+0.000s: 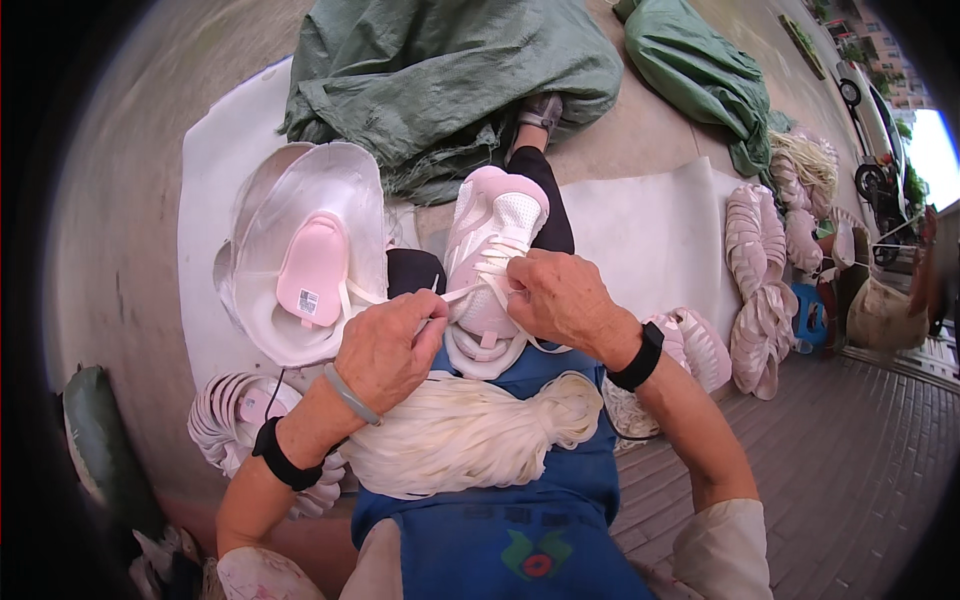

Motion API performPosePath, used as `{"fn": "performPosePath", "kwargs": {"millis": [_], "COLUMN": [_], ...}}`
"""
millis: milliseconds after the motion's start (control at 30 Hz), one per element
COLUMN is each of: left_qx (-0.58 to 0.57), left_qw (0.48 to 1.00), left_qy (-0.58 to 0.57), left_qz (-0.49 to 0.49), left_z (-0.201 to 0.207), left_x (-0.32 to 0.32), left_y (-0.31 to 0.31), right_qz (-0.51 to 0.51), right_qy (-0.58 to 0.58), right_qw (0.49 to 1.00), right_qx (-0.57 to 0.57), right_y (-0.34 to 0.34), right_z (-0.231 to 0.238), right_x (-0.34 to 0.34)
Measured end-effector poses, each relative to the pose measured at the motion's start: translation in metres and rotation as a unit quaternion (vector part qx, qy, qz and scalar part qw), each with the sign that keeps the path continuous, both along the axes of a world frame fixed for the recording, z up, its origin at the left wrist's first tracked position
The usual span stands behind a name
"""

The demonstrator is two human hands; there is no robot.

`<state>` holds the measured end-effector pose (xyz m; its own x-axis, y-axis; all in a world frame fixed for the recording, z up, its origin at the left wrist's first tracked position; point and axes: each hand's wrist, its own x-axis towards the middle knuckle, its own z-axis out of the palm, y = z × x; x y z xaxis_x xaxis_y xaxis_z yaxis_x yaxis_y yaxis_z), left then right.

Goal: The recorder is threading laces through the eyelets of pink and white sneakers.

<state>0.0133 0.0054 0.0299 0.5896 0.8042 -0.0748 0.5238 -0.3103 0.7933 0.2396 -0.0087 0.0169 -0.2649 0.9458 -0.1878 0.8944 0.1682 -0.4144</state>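
A pink and white sneaker point(478, 240) rests on my lap with its toe pointing away from me and white lacing across its front. My left hand point(392, 345) is closed in a pinch on a white shoelace point(460, 294) that runs to the shoe's left side. My right hand point(562, 300) lies against the shoe's right side, fingers curled on lace there; its fingertips are partly hidden. Below the shoe, a thick bundle of white laces point(460, 435) lies across my blue apron point(480, 545).
At left, silvery shell-shaped pieces point(350, 180) hold a flat pink piece point(315, 265) with a printed tag. Stacks of pink-white shoe parts point(240, 415) stand beside me, with more shoe parts point(757, 250) at far right. Green sacks point(450, 80) lie ahead, on and near white sheeting point(640, 230).
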Motion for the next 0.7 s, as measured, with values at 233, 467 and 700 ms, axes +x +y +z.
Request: {"fn": "performPosePath", "kwargs": {"millis": [233,467,700], "left_qx": [-0.078,-0.159,-0.292], "left_qw": [0.997,0.984,0.949], "left_qy": [-0.020,-0.037,-0.012], "left_qz": [0.014,-0.070,-0.119], "left_z": [0.000,-0.012,0.001], "left_x": [0.016,0.060,0.056], "left_y": [0.013,0.030,0.048], "right_qz": [-0.091,-0.197,-0.208], "right_qy": [0.374,0.542,0.567], "right_qw": [0.876,0.719,0.749], "right_qx": [-0.290,-0.387,-0.274], "right_y": [0.005,-0.009,-0.010], "right_z": [-0.008,0.005,0.004], "right_x": [0.033,0.034,0.048]}}
